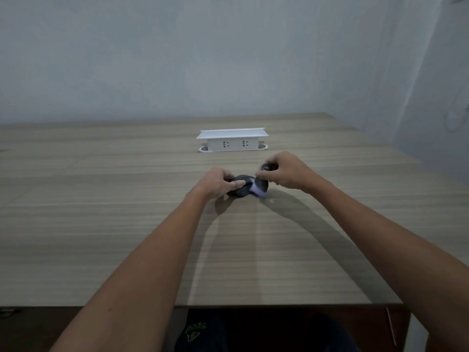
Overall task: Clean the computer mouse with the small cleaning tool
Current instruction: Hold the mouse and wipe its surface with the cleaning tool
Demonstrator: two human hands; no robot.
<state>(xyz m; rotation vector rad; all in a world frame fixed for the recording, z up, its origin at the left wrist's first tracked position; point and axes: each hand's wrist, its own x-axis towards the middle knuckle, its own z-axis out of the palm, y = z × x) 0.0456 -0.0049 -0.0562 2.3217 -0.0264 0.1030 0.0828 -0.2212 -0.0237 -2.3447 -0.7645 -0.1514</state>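
A dark computer mouse [243, 187] lies on the wooden table [127, 224], a little past the middle. My left hand [217, 183] grips its left side, thumb across the top. My right hand [284, 172] pinches the dark handle of a small cleaning brush [259, 191]. The brush's pale, whitish bristles press against the right side of the mouse and look blurred. Part of the mouse is hidden behind the fingers and the bristles.
A white pop-up socket box [233, 141] with two outlets stands on the table behind the hands. A grey wall rises beyond the far edge. The table's near edge runs across the bottom, with my dark trousers [203, 334] below it.
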